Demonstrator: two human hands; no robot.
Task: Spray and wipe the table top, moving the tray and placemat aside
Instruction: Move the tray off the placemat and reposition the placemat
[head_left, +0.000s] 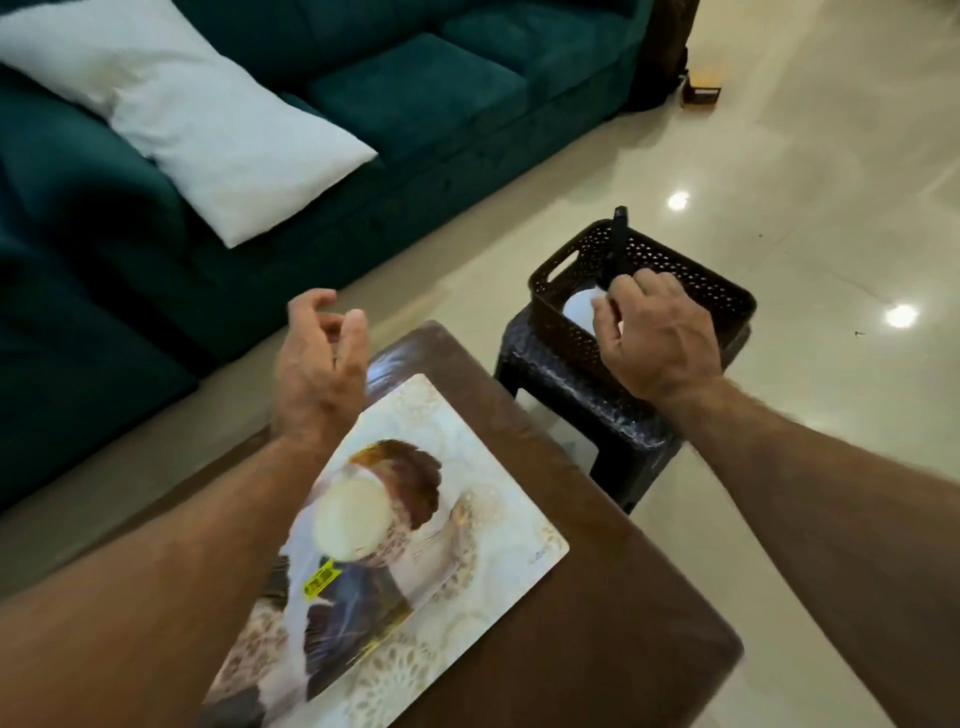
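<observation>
- Left hand (317, 358) up in the air above the far corner of the table, fingers loosely curled and apart, nothing in it; the forearm crosses over the placemat
- Right hand (649, 338) reaching down into the dark perforated basket (691, 291), knuckles up, fingers curled at a white object (579, 312) with a dark upright part (619, 244) rising past the basket's rim; looks like a spray bottle, though I cannot tell for sure, nor whether the fingers actually grip it or only touch it
- The basket sits on a small dark stool (582, 395), which stands on the floor just beside the table's far right edge
- Brown table top (597, 597) fills the lower middle, glossy; the placemat (467, 519) lies flat on it, pale lace pattern with a printed picture, a yellow sticker (321, 578) near its middle; one corner points towards the stool
- Beyond the table, a dark green sofa (415, 93) with a white pillow (208, 124) lying across its seat
- Pale shiny tiled floor (805, 156) all round, ceiling lights reflected in it
</observation>
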